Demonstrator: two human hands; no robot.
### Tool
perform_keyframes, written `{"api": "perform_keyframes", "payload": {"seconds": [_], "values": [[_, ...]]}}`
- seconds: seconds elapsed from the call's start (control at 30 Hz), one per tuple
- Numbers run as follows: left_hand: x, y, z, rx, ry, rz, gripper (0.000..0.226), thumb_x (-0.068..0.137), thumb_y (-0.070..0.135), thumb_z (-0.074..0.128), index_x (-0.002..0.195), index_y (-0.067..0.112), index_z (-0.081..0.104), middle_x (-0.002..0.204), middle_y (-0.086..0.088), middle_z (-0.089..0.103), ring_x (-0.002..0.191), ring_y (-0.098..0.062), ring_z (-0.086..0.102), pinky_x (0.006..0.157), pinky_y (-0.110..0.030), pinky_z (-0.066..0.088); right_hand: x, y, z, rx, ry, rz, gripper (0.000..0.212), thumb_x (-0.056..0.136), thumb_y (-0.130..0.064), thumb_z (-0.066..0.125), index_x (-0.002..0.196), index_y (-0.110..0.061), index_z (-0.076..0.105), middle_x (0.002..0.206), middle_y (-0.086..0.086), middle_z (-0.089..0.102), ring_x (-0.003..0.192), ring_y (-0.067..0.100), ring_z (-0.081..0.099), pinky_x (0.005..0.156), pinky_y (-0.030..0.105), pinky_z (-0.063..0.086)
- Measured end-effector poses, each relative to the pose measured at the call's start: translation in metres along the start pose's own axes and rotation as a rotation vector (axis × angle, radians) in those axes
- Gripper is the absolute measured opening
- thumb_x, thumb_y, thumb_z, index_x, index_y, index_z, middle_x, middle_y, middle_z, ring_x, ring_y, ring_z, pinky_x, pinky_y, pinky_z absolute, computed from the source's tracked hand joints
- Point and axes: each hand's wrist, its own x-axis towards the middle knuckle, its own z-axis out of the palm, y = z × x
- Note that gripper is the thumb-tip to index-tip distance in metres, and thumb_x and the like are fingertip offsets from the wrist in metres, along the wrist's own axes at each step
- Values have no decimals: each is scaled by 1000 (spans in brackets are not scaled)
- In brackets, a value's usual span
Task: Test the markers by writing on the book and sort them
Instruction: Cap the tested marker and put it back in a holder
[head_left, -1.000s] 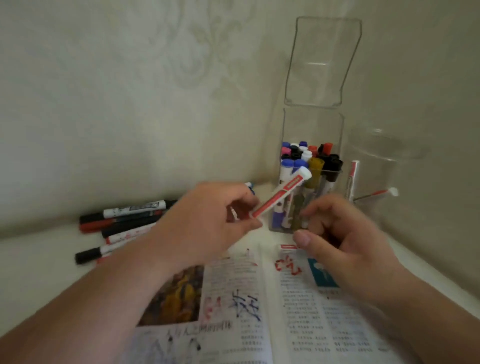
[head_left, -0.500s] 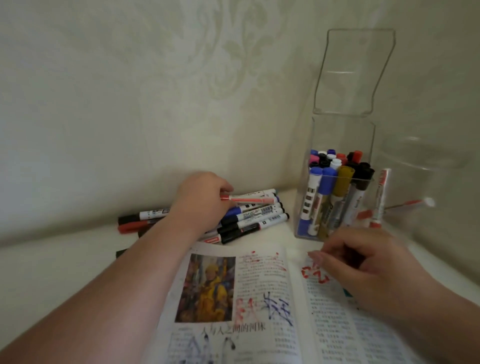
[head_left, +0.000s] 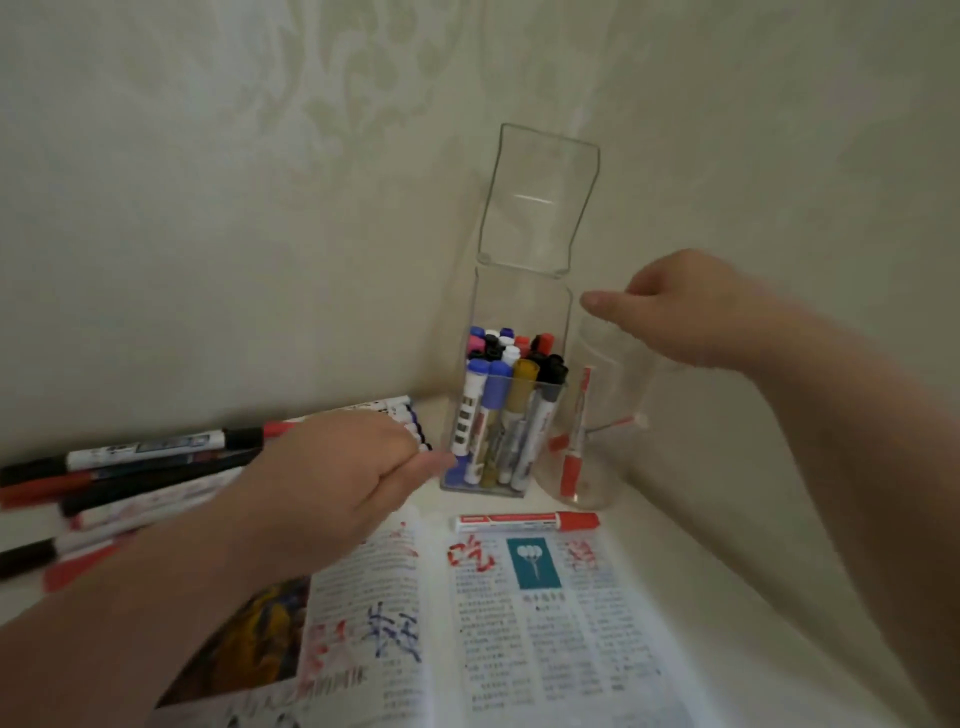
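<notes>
At the far left, a loose pile of markers (head_left: 130, 467) with black, red and white barrels lies flat on the table (head_left: 639, 540), running along the foot of the wall (head_left: 208, 208). The left hand (head_left: 343, 483) reaches in over the right end of this pile, back upward. It covers the markers there, and its fingertips (head_left: 441, 461) come close to the base of the clear box (head_left: 519, 312). Its fingers are blurred and partly hidden, so I cannot tell whether its grip is closed on anything. Below the hand, the book (head_left: 519, 623) lies open, with red scribbles (head_left: 470, 556) and a blue scribble (head_left: 395, 634) drawn over the print. A red-capped marker (head_left: 524, 523) lies crosswise along the top edge of the right page, just in front of the box. The box stands in the corner with its hinged lid (head_left: 540, 197) raised. It is packed with upright markers (head_left: 504, 405) capped in blue, black, gold, red, pink and white. Just beside the box on its right stands a round clear jar (head_left: 608, 415), with a red marker (head_left: 574, 441) leaning inside it. The right hand (head_left: 680, 312) hangs over the mouth of the jar, thumb stretched out toward the box. Its other fingers are tucked out of view, so its grip cannot be told either.
</notes>
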Motion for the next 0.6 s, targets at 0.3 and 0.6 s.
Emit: {"api": "perform_keyframes", "payload": {"seconds": [0.3,0.6], "values": [[-7,14,11,72,-147,109,60,96,71,18,71,28,52,68,14,47,68,2,45,64,-11,36,41,-14,24,54,-656,265,84,72,-88,55,112,-15,66,118,17,63,96,40,69,76,49,60],[-7,18,11,21,-248,32,58,92,71,25,69,25,53,69,9,50,72,-4,51,70,-18,44,37,-19,3,136,-410,187,76,86,-78,53,106,-7,69,101,13,73,88,32,75,81,43,63]]}}
